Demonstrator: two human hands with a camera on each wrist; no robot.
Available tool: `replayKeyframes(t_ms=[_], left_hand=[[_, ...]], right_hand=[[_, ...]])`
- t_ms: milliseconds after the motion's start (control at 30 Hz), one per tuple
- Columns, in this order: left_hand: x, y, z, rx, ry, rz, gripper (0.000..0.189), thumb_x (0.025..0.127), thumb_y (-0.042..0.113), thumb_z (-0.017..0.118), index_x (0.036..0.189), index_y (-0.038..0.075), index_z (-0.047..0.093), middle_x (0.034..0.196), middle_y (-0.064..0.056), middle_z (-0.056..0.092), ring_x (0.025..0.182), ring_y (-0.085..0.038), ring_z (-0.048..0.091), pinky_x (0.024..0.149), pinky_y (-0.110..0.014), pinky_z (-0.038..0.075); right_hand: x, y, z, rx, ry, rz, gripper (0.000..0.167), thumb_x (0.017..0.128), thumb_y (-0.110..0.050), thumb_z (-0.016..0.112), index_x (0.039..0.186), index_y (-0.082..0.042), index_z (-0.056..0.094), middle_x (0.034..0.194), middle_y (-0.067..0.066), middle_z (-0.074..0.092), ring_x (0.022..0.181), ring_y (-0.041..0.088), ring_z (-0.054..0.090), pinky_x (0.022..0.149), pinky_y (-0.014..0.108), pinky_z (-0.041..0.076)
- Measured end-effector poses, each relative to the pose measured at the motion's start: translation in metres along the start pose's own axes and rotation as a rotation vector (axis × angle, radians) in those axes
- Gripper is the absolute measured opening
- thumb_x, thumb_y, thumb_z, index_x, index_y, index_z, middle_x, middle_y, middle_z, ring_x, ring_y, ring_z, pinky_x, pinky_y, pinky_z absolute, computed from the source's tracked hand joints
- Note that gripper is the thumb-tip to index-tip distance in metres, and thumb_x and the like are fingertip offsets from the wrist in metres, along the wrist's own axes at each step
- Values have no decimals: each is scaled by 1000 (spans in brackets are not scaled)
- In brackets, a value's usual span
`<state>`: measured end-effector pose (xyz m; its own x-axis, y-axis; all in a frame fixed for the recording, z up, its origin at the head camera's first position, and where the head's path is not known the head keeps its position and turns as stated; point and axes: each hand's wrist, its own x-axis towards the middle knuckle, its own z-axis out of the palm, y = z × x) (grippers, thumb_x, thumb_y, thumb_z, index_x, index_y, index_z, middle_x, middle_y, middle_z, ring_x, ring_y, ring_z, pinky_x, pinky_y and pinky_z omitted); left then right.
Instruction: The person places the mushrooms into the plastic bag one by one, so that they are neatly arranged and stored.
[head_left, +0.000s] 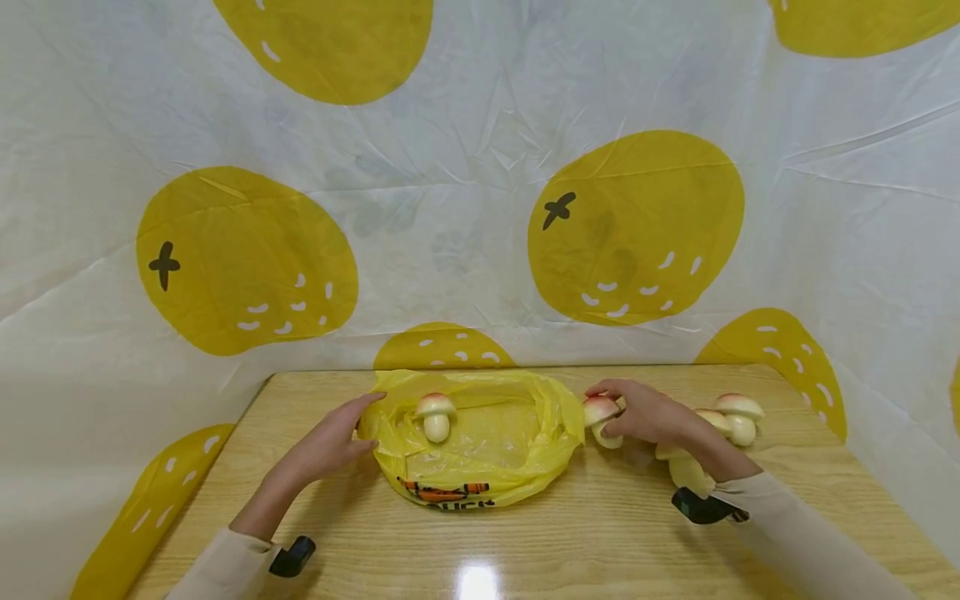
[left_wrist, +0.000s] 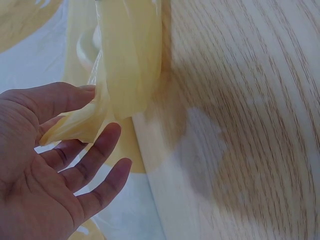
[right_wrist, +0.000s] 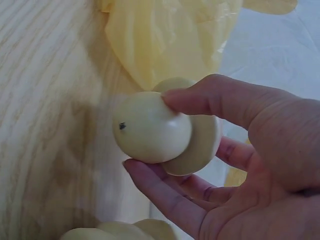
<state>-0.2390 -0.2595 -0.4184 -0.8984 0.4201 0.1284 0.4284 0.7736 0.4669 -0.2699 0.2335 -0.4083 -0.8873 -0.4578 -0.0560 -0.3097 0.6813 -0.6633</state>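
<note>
A yellow plastic bag [head_left: 480,483] lies on the table with its mouth spread wide, dark lettering and an orange print on its front. Inside it is one toy mushroom [head_left: 435,417] with a reddish cap. At the bag's left side, my left hand [head_left: 341,437] holds the rim, a fold of thin plastic [left_wrist: 127,60] passing between thumb and fingers. My right hand [head_left: 648,412] grips another toy mushroom [right_wrist: 152,127] by its pale stem and cap, just right of the bag. Close behind that hand are several more mushrooms [head_left: 738,408], partly covered by the wrist.
The wooden table [head_left: 525,558] reaches back to a white cloth [head_left: 450,250] printed with large yellow fruit shapes, which also hangs along both sides. Dark wrist cameras [head_left: 292,557] sit on both forearms.
</note>
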Motion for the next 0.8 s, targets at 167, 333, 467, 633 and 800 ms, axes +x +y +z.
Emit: replayKeyframes(t_ms=[167,333,467,633,800], left_hand=[[0,0,-1,-9,-2,-9,70,92,4,73,152,-3,39,153,-28,44,136,-46,47,105,-58,46],[0,1,-1,-12,-4,-12,70,92,4,73,152,-3,39,153,-27,44,137,-46,45,106,-59,44],[0,2,-2,-9,-1,-10,70,91,4,73,152,-3,40,152,-27,44,138,-47,45,107,-60,43],[1,0,-1,-4,1,-11,70,91,4,74,152,-3,40,152,-27,44,138,-47,44,107,-60,43],[2,-1,1,-14,-8,-40,72,92,5,74,154,-1,38,154,-26,43,139,-45,44,108,-59,43]], right_hand=[[-1,-4,-8,50,19,4,60,86,-13,78,141,-3,55,138,29,50,108,32,58,72,34,49],[-3,-13,-14,71,36,9,61,87,-16,78,141,-3,54,140,29,50,103,29,61,75,35,51],[-4,-22,-17,121,45,-3,61,87,-16,77,141,-2,52,141,30,46,104,31,62,77,35,53],[-5,-33,-23,182,41,-24,62,90,-16,75,143,-2,48,142,31,41,103,31,64,77,37,54],[-5,-43,-30,196,53,-46,64,91,-17,76,145,-3,46,145,30,40,110,37,64,81,39,57]])
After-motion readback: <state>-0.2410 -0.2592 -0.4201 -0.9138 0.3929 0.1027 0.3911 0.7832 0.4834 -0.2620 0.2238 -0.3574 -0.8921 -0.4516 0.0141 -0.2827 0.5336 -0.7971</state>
